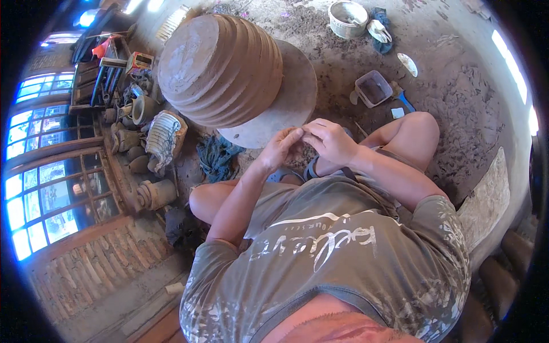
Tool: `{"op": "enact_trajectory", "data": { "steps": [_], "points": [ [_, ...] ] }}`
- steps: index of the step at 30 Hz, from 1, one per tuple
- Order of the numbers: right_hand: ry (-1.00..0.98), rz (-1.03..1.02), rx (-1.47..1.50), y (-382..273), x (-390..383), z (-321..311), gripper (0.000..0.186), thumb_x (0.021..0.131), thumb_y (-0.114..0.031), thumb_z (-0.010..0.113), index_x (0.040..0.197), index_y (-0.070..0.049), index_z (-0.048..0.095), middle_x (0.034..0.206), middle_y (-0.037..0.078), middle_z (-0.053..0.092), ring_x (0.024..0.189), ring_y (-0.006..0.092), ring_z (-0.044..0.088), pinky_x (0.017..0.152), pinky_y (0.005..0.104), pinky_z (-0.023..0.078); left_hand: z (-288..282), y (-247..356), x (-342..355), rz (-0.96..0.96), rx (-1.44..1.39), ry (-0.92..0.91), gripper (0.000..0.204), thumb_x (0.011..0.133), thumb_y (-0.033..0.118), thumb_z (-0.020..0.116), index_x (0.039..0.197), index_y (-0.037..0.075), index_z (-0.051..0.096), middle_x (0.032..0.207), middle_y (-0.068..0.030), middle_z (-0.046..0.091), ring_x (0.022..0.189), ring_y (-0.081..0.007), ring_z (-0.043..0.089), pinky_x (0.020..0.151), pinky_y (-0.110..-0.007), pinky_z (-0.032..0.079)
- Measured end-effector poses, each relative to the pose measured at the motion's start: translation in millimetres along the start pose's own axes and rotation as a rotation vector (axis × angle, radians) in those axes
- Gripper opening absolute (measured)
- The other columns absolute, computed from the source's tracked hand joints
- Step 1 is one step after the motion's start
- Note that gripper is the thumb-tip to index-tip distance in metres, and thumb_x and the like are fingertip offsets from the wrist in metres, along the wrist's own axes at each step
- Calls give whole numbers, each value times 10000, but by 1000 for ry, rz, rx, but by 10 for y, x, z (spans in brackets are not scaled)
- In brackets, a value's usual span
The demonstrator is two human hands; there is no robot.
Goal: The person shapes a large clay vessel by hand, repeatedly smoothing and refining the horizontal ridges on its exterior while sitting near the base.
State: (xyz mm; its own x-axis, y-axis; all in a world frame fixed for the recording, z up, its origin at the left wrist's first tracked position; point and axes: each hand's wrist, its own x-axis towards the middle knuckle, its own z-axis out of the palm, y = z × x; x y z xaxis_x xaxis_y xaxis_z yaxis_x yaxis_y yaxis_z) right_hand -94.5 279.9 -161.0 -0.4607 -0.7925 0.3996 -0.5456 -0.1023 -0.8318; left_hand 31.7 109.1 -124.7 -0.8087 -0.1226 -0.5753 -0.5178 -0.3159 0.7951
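Observation:
My left hand (pixel 279 148) and my right hand (pixel 333 140) meet in front of my lap, fingertips pressed together. Both are closed; whatever lies between the fingers, if anything, is hidden or too small to name. Just beyond them a large brown clay pot (pixel 229 71) with ridged, coil-like walls stands on a round, pale disc (pixel 300 86). Neither hand touches the pot. My legs are folded on either side, with sandals partly visible below the hands.
At left are a dark green cloth (pixel 217 157), a ridged basket-like piece (pixel 164 137) and several small clay pots. To the right lie a square plastic tub (pixel 373 89), a blue-handled brush (pixel 405 98) and spread clay (pixel 469 120). A white bucket (pixel 347 20) stands farther off.

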Motion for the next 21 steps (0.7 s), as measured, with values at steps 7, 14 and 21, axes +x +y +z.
{"op": "enact_trajectory", "data": {
  "steps": [7,14,21],
  "points": [
    [-140,-258,-258,-17,177,-134,209,971,-113,667,1159,-33,712,878,142,625,875,336,675,775,454,581,-132,-51,-44,-55,-74,95,490,1097,535,561,987,68,658,696,-32,589,571,-139,543,544,-276,446],
    [312,74,43,-130,729,-141,290,961,-80,760,1237,8,742,1058,151,734,874,229,720,783,331,585,-746,-329,47,251,1253,647,609,1015,556,660,1130,-41,635,1049,-266,715,975,-474,692,873,-585,515],
    [437,89,201,33,1154,-50,194,915,-102,795,1082,-4,792,1059,176,778,964,307,770,865,374,608,-951,-566,118,106,1482,729,1021,747,662,875,1330,-114,563,1351,-324,613,1285,-470,602,1059,-522,507]
  ]
}}
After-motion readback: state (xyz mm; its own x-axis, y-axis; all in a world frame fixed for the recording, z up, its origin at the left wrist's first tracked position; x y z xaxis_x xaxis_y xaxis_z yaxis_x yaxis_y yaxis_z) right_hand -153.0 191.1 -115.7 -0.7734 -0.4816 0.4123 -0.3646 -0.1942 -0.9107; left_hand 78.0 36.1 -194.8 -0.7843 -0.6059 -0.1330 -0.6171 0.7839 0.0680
